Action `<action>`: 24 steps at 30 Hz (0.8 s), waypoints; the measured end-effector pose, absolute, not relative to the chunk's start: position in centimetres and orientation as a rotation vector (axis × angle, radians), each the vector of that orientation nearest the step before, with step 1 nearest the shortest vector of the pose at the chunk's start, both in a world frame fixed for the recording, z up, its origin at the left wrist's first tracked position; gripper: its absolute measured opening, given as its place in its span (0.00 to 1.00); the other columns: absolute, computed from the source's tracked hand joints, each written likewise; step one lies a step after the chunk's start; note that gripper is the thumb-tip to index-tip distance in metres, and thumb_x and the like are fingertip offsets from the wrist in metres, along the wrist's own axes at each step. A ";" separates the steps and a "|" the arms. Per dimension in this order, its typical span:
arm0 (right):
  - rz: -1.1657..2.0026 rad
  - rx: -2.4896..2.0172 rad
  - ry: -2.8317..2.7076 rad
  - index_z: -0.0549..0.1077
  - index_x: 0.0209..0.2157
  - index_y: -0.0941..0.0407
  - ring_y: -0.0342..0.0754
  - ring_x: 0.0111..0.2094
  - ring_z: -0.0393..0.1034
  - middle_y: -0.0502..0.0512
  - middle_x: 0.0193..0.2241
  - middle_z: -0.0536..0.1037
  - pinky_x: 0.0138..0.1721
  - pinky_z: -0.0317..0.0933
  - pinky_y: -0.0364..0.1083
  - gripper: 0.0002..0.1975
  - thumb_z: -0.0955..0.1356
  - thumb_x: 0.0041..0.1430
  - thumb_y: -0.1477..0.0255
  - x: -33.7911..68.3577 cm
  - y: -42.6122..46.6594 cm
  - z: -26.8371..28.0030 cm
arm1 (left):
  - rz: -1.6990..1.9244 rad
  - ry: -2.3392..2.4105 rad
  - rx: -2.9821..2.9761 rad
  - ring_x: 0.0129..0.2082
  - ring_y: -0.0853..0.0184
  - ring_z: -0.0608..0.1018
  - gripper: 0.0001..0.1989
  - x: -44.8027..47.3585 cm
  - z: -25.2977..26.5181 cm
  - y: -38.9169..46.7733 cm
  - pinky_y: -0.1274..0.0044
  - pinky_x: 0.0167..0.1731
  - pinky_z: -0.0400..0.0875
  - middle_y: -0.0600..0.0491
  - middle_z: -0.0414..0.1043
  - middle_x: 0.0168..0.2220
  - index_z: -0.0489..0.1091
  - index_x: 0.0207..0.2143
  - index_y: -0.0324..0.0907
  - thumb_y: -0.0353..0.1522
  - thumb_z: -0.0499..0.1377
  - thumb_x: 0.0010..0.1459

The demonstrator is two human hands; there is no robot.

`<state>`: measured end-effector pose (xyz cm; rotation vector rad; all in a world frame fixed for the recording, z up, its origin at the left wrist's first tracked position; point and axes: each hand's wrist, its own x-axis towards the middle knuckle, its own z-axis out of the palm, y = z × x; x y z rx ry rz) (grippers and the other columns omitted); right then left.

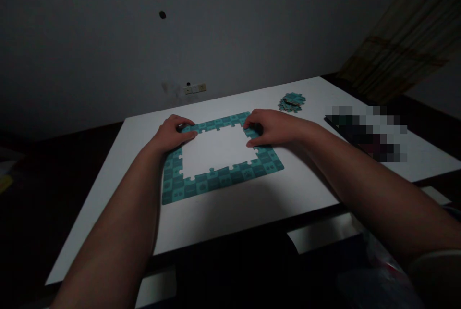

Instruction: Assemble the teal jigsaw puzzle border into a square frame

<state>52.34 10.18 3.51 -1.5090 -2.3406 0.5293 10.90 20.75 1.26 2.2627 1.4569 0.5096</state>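
A teal checkered puzzle frame point(216, 182) lies flat on the white table, its inner edge cut in jigsaw tabs and sockets around a bare white middle. My left hand point(173, 134) rests at its upper left corner, with thumb and fingers apart and touching the border. On the upper right part of the border, my right hand point(268, 126) also has its thumb and fingers spread, the fingertips near the inner edge. Neither hand has lifted anything. A small pile of loose jigsaw pieces point(292, 102) sits beyond my right hand.
The white table point(223, 220) stands before a grey wall with outlet sockets point(195, 89). A dark flat object point(345, 133), partly pixelated, lies at the table's right side. A curtain point(396, 35) hangs at the right. Below the front edge, pale shapes show in shadow.
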 end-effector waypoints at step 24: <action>0.550 -1.474 -2.287 0.97 0.49 0.47 0.69 0.55 0.90 0.63 0.55 0.95 0.67 0.81 0.63 0.13 0.89 0.65 0.59 54.9 10.8 3.1 | 0.511 1.448 2.275 0.64 0.45 0.87 0.26 10.8 0.8 21.1 0.55 0.73 0.84 0.44 0.86 0.63 0.93 0.56 0.52 0.53 0.77 0.61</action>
